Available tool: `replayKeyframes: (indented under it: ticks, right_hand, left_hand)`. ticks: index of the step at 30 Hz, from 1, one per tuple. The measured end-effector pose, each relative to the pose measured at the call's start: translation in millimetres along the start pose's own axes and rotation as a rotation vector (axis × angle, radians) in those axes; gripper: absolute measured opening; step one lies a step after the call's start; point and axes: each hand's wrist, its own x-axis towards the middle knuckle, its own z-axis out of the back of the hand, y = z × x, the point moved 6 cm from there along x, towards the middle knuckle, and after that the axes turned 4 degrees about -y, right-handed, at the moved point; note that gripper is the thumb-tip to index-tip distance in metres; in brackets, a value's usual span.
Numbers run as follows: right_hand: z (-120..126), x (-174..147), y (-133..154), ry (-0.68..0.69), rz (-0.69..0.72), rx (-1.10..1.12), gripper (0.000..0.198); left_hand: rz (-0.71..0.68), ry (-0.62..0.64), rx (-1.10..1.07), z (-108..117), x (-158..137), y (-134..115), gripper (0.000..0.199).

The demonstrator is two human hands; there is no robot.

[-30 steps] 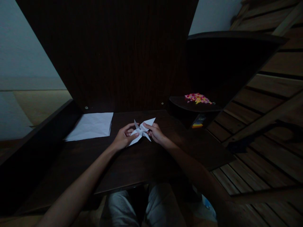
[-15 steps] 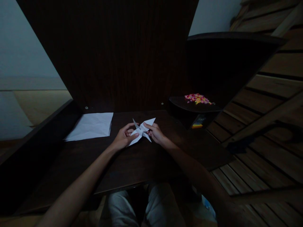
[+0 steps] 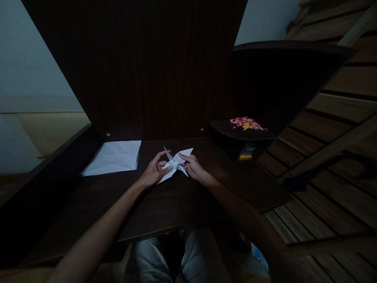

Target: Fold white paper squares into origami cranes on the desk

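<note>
Head camera view, looking down in dim light at a dark wooden bench (image 3: 176,204). Both hands meet near its middle, holding a folded white paper figure (image 3: 176,164) with several pointed flaps. The left hand (image 3: 153,171) pinches the figure's lower left part, thumb and fingers closed on the paper. The right hand (image 3: 193,166) grips the right side, fingers closed over the centre fold. The figure's long axis runs diagonally: one long flap points up and to the right, away from the person, and the opposite flap points down and to the left, toward the left wrist. A shorter point sticks up at the top. Whether the figure touches the bench cannot be told.

A flat sheet of white paper (image 3: 113,157) lies on the bench well to the left. On a small shelf (image 3: 229,131) to the right sits a pile of small colourful bits (image 3: 246,123).
</note>
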Motion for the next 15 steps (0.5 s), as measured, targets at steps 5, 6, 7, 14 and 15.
replayKeyframes:
  ticks: [5, 6, 7, 14, 15]
  right_hand:
    - [0.8, 1.9, -1.0, 0.015, 0.002, -0.005, 0.032]
    - [0.8, 2.1, -1.0, 0.019, 0.003, -0.008, 0.032]
    - [0.9, 2.1, -1.0, 0.020, 0.004, -0.009, 0.032]
    - [0.5, 1.1, 0.7, 0.018, 0.010, -0.004, 0.030]
    - [0.6, 1.1, 1.1, 0.016, 0.014, -0.004, 0.030]
  left_hand:
    - [0.003, 0.006, -0.010, -0.7, -0.2, 0.4, 0.078]
    - [0.002, 0.005, -0.010, -0.8, -0.3, 0.2, 0.078]
    - [0.002, 0.006, -0.008, -0.9, -0.5, 0.1, 0.077]
    - [0.004, 0.014, 0.013, 1.4, 0.7, 1.1, 0.079]
    - [0.003, 0.016, 0.016, 1.7, 0.9, 1.4, 0.079]
